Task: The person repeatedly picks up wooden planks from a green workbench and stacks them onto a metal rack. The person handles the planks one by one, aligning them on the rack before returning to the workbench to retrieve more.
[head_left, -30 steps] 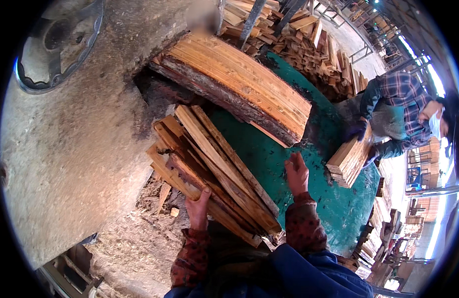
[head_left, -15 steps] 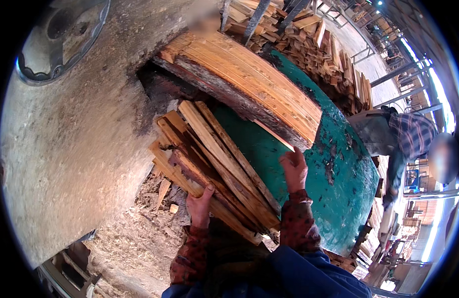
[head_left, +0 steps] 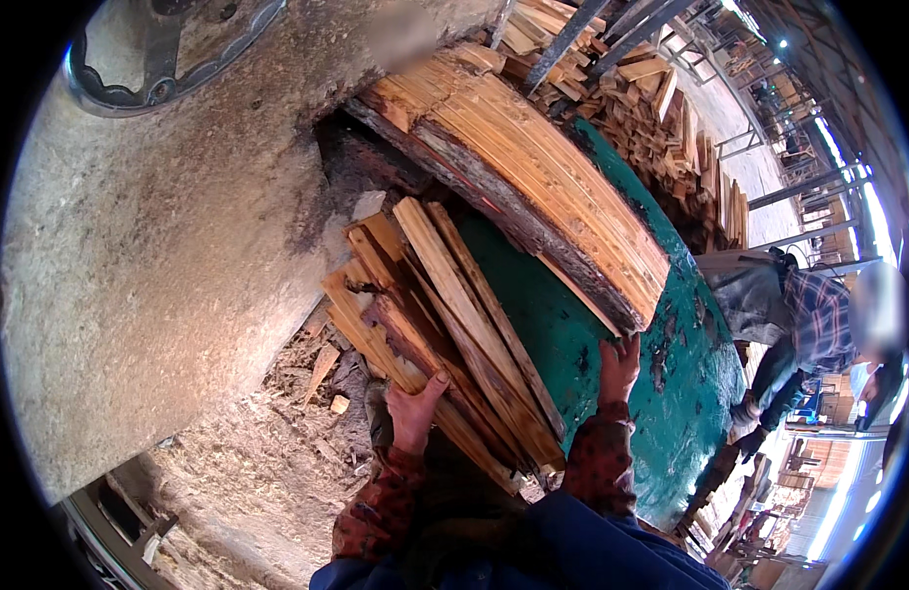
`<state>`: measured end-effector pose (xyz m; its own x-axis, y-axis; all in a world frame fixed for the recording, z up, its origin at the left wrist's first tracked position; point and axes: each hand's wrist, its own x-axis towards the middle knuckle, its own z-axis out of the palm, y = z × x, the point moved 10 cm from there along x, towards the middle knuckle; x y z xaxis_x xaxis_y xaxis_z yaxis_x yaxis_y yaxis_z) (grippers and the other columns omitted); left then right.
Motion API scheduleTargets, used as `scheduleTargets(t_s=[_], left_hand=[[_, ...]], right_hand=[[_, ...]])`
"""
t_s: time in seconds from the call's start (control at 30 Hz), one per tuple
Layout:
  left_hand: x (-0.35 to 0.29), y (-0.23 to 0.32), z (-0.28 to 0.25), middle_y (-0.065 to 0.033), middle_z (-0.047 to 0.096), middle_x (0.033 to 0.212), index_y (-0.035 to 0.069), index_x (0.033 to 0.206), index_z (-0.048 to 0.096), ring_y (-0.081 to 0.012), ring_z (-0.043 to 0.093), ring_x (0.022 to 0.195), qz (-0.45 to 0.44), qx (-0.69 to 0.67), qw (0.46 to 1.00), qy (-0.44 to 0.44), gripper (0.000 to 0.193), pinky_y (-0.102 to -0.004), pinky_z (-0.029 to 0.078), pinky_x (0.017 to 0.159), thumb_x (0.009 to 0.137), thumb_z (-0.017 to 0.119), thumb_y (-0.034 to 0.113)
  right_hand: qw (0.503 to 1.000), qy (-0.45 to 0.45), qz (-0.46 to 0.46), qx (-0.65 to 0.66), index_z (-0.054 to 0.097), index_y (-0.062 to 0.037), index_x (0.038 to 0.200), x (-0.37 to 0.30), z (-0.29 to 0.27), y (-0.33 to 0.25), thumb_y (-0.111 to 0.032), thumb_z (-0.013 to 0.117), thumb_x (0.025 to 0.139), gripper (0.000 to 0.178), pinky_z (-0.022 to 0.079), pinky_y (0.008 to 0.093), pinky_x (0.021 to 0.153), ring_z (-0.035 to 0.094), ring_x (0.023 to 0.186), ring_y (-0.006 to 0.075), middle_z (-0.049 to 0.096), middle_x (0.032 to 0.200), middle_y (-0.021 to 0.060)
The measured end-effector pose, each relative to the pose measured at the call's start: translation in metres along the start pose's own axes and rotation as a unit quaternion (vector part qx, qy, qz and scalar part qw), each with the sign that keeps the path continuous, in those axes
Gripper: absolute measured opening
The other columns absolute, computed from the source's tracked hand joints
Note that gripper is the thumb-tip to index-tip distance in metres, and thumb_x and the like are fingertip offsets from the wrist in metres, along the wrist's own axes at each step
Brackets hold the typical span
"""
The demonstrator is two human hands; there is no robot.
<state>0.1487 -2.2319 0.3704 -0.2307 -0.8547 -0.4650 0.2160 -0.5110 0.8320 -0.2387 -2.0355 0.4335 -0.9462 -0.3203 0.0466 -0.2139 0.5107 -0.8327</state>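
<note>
Slats (head_left: pixel 484 339) gripped beside a sawn log (head_left: pixel 543 162)
The slats are grasped at their left edge by the fingers of the left hand (head_left: pixel 415 408); the right hand (head_left: pixel 619 372) is placed at the log's near end, above the green table (head_left: pixel 685 423), its grip impossible to tell.

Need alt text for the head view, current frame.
A person's left hand grips loose wooden slats, while the right hand is at the near end of a larger, bark-edged board stack on a green surface. At right, a co-worker bends over.
</note>
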Motion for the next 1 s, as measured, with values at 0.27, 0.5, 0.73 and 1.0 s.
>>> scheduleTargets(t_s=[0.27,0.5,0.73,1.0], left_hand=[[0.0,-0.001,0.001,-0.0053,0.067,0.1,-0.002,0.109,0.061,-0.014,0.062,0.087,-0.033,-0.014,0.999,-0.003,0.042,-0.0284,0.052,0.079,0.078,0.08,0.019],[0.004,-0.001,0.004,-0.0053,0.067,0.1,-0.002,0.11,0.06,-0.0135,0.063,0.089,-0.01,-0.041,0.999,-0.021,0.044,-0.0283,0.052,0.08,0.077,0.081,0.018],[0.001,0.005,0.005,-0.0055,0.067,0.101,-0.003,0.11,0.06,-0.0126,0.063,0.088,-0.008,-0.06,0.998,-0.026,0.041,-0.0268,0.053,0.079,0.079,0.079,0.016],[0.0,0.003,0.004,-0.0054,0.067,0.099,-0.003,0.108,0.059,-0.012,0.062,0.088,-0.006,-0.029,0.999,-0.023,0.041,-0.0271,0.052,0.078,0.08,0.079,0.018]], right_hand=[[0.98,-0.166,-0.087,-0.064,0.054,-0.0006,0.129,-0.024,0.11,-0.09,-0.012,0.071,0.081,0.052,0.052,0.0314,0.085,0.064,0.097,0.0214,0.064,0.114,0.0148],[0.976,-0.192,-0.064,0.082,0.053,0.0014,0.126,-0.011,0.19,-0.137,-0.017,0.074,0.081,0.053,0.051,0.0299,0.084,0.061,0.097,0.0163,0.064,0.108,0.0105],[0.95,-0.216,-0.211,-0.075,0.062,-0.0011,0.106,-0.018,0.225,-0.182,-0.016,0.074,0.078,0.034,0.05,0.0336,0.074,0.061,0.08,0.0232,0.062,0.093,0.0106],[0.868,-0.282,-0.376,-0.162,0.063,0.0001,0.082,-0.035,0.222,-0.238,-0.016,0.067,0.082,0.017,0.043,0.0398,0.06,0.055,0.069,0.0346,0.055,0.078,0.0168]])
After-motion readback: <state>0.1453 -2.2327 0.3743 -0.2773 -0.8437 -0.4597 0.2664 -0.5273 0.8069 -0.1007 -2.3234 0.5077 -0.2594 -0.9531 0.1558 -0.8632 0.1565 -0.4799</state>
